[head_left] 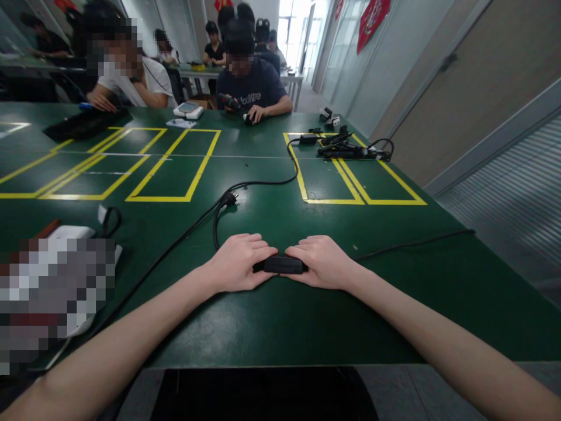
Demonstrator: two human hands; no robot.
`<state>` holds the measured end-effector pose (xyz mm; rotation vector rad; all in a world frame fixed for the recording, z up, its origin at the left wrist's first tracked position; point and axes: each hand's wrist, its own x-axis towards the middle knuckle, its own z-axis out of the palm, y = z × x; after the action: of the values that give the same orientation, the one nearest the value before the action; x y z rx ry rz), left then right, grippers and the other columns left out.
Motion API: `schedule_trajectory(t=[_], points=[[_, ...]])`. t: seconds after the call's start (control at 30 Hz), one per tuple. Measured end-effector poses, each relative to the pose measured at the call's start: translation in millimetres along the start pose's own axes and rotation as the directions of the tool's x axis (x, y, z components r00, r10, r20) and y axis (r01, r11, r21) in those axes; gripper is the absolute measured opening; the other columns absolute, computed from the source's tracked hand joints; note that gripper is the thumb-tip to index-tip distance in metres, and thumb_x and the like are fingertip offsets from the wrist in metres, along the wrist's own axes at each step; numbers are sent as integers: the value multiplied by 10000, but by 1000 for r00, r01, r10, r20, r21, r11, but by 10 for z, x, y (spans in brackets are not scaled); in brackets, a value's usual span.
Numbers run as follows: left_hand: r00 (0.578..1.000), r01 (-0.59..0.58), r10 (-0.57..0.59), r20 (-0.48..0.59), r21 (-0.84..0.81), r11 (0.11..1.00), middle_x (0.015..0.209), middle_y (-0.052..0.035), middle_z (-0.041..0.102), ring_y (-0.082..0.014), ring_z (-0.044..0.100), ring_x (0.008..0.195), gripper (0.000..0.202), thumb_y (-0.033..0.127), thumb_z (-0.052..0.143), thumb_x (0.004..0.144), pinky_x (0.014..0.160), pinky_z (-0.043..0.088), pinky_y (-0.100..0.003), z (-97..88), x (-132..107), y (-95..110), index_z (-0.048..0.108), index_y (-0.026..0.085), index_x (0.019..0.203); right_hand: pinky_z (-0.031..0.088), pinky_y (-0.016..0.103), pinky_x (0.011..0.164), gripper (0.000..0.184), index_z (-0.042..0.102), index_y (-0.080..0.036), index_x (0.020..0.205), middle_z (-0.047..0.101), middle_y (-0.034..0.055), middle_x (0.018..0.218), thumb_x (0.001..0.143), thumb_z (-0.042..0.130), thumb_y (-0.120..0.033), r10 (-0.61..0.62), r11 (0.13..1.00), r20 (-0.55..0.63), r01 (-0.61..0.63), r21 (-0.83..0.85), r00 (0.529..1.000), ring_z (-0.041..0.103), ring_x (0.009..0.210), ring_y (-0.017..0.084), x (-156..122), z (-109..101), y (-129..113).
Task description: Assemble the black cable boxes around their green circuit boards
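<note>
A small black power adapter [283, 264] lies on the green table [272, 316] near the front edge. My left hand [239, 262] rests palm down on the adapter's left end, fingers curled around it. My right hand [319, 261] covers its right end the same way. Both hands grip the adapter between them. A black cable with a plug [228, 199] runs from behind my left hand across the table. Another thin black cable [416, 241] leads off to the right.
Yellow tape rectangles [175, 164] mark the tabletop. A pile of black adapters and cables [346, 149] lies at the back right. A black keyboard-like item [85, 123] sits at the back left. Two people [252, 82] sit across the table. White items [70, 234] lie at my left.
</note>
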<state>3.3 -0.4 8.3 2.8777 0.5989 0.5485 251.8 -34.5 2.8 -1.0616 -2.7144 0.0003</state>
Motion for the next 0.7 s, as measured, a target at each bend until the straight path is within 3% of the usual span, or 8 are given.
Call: schedule_trajectory(t=[0.23, 0.53, 0.7], points=[[999, -42, 44, -18, 63, 997, 870, -65, 728, -211, 652, 825, 398, 514, 602, 1018, 726, 475, -325, -7, -8, -15, 721, 150, 1124, 340, 294, 646, 309, 659, -182, 883, 672, 34, 689, 1003, 610, -462, -17, 1000, 7, 17, 6, 1000, 601, 634, 175, -7, 7, 13], [999, -36, 36, -2, 60, 998, 847, -59, 714, -217, 625, 791, 397, 510, 535, 1055, 706, 453, -347, -6, 4, 31, 712, 155, 1038, 384, 298, 657, 308, 668, -172, 885, 701, 47, 734, 971, 657, -468, 0, 999, -43, 3, 51, 999, 650, 673, 190, -11, -12, 0], [1000, -25, 24, 13, 58, 998, 836, -55, 711, -210, 625, 791, 389, 511, 538, 1053, 705, 450, -341, -2, 3, 12, 710, 162, 1041, 434, 313, 683, 318, 680, -160, 1026, 748, 76, 861, 1015, 602, -468, -46, 997, -64, 50, 63, 997, 692, 749, 210, -11, -27, -15]])
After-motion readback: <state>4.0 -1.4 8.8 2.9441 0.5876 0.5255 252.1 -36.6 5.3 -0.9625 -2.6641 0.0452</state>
